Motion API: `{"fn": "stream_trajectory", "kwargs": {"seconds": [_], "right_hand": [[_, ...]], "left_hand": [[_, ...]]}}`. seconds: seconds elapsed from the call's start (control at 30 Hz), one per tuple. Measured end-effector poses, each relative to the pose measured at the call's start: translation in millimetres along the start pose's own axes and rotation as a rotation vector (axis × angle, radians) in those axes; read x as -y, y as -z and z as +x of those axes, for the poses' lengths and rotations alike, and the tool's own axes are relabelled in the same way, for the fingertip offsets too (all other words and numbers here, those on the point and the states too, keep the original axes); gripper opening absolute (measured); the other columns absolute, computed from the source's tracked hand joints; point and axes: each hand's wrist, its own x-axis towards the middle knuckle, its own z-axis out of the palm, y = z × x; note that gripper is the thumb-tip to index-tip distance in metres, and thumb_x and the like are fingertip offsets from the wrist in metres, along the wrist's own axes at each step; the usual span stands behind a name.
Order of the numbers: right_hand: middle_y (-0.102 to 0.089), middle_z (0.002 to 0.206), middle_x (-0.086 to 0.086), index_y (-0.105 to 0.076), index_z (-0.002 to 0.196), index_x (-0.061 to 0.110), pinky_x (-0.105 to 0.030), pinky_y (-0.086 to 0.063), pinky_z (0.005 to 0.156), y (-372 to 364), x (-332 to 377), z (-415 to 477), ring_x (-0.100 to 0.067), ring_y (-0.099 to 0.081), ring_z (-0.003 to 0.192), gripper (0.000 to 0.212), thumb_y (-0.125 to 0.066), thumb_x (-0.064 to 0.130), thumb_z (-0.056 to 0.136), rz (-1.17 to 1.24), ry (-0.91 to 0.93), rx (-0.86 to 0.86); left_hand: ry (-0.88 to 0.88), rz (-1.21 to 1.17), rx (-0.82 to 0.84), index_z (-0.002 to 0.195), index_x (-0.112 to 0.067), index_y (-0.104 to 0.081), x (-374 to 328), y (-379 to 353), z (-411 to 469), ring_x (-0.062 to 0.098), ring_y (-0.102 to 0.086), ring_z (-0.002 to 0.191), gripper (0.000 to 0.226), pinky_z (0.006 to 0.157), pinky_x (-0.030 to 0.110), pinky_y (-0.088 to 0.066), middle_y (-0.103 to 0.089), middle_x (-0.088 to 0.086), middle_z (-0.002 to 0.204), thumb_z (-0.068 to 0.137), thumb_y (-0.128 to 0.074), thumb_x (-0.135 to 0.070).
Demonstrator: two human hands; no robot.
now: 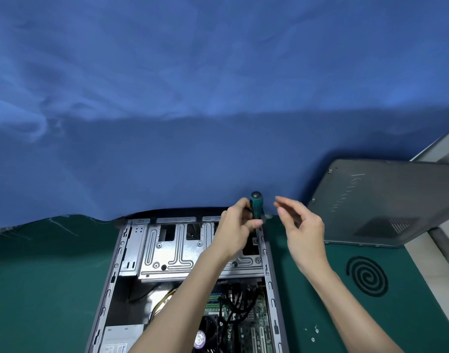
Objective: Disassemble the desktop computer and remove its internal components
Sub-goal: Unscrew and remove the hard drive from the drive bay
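The open desktop case (121, 253) lies on a green mat, its silver drive cage (172, 250) at the far end and the motherboard (254, 317) with black cables nearer me. My left hand (237, 225) grips a green-handled screwdriver (256, 205) held upright over the case's far right corner. My right hand (301, 230) hovers just right of the screwdriver with fingers loosely curled, holding nothing. The screwdriver's tip is hidden behind my left hand.
The removed grey side panel (381, 202) leans at the right. A black spiral mark (367, 276) sits on the green mat (40, 289); a few small screws (313, 332) lie near it. A blue cloth (193, 98) hangs behind. A power supply (121, 337) sits at the case's near left.
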Motion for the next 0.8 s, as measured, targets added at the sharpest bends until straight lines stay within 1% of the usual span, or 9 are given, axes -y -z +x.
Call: {"fn": "stream_trajectory", "kwargs": {"seconds": [0.07,0.13,0.23,0.33,0.4,0.47,0.57,0.7,0.8], "right_hand": [[-0.070,0.102,-0.001,-0.070,0.102,0.023,-0.015,-0.046,0.085,1,-10,0,-0.009,-0.063,0.093,0.026,-0.062,0.002,0.090,-0.149,-0.040,0.045],[-0.067,0.104,0.000,-0.073,0.101,0.018,-0.026,-0.045,0.090,-2,-19,0,-0.017,-0.059,0.096,0.020,-0.068,0.005,0.086,-0.349,-0.058,0.156],[-0.057,0.115,0.004,-0.073,0.105,0.018,-0.019,-0.029,0.094,-13,-29,-3,-0.018,-0.045,0.110,0.021,-0.071,0.016,0.085,-0.539,-0.044,0.324],[-0.047,0.124,0.005,-0.070,0.112,0.019,-0.024,-0.033,0.098,-27,-34,-6,-0.015,-0.036,0.115,0.025,-0.068,0.023,0.088,-0.695,0.013,0.403],[-0.043,0.126,0.006,-0.070,0.109,0.017,-0.028,-0.041,0.093,-32,-34,-6,-0.014,-0.034,0.118,0.021,-0.064,0.024,0.091,-0.774,0.021,0.427],[-0.042,0.127,0.004,-0.069,0.100,0.011,-0.030,-0.045,0.078,-36,-31,-6,-0.016,-0.034,0.116,0.015,-0.058,0.016,0.093,-0.880,0.036,0.454],[-0.041,0.125,-0.002,-0.058,0.081,0.007,-0.031,-0.038,0.064,-43,-24,-6,-0.023,-0.034,0.111,0.011,-0.054,-0.002,0.086,-1.016,0.037,0.479],[-0.036,0.129,-0.011,-0.036,0.067,0.010,-0.030,-0.035,0.064,-55,-18,-4,-0.032,-0.032,0.115,0.029,-0.053,-0.013,0.076,-1.134,0.043,0.529],[-0.031,0.132,-0.014,-0.038,0.073,0.010,-0.031,-0.035,0.067,-61,-14,0,-0.035,-0.033,0.116,0.029,-0.056,-0.013,0.075,-1.178,0.090,0.573]], "left_hand": [[0.034,-0.147,-0.055,0.101,-0.008,-0.056,1,4,-1,0.028,-0.068,0.089,0.018,0.085,0.038,-0.055,-0.068,0.019,0.093,0.087,-0.062,0.003],[0.068,-0.299,-0.147,0.102,-0.007,-0.054,5,8,-2,0.023,-0.070,0.083,0.019,0.079,0.031,-0.057,-0.067,0.018,0.090,0.090,-0.055,0.008],[0.142,-0.422,-0.322,0.107,-0.002,-0.050,18,17,-5,0.025,-0.068,0.082,0.014,0.077,0.033,-0.057,-0.066,0.016,0.087,0.094,-0.050,0.004],[0.243,-0.502,-0.417,0.106,-0.003,-0.048,31,24,-10,0.026,-0.068,0.083,0.010,0.078,0.035,-0.057,-0.066,0.016,0.085,0.097,-0.045,0.000],[0.298,-0.564,-0.440,0.108,-0.002,-0.046,37,26,-14,0.028,-0.067,0.085,0.011,0.076,0.034,-0.057,-0.065,0.019,0.087,0.098,-0.043,-0.001],[0.327,-0.597,-0.448,0.109,-0.002,-0.046,40,26,-16,0.029,-0.067,0.085,0.012,0.074,0.033,-0.056,-0.065,0.019,0.088,0.098,-0.043,-0.001],[0.334,-0.613,-0.445,0.105,-0.005,-0.048,41,27,-16,0.025,-0.067,0.081,0.010,0.073,0.033,-0.056,-0.066,0.016,0.085,0.098,-0.043,-0.001],[0.325,-0.590,-0.431,0.097,-0.010,-0.049,42,26,-15,0.026,-0.068,0.080,0.009,0.074,0.035,-0.056,-0.066,0.018,0.084,0.098,-0.045,-0.002],[0.316,-0.563,-0.420,0.098,-0.007,-0.049,47,26,-14,0.025,-0.068,0.078,0.006,0.069,0.031,-0.058,-0.066,0.018,0.083,0.097,-0.047,-0.002]]}}
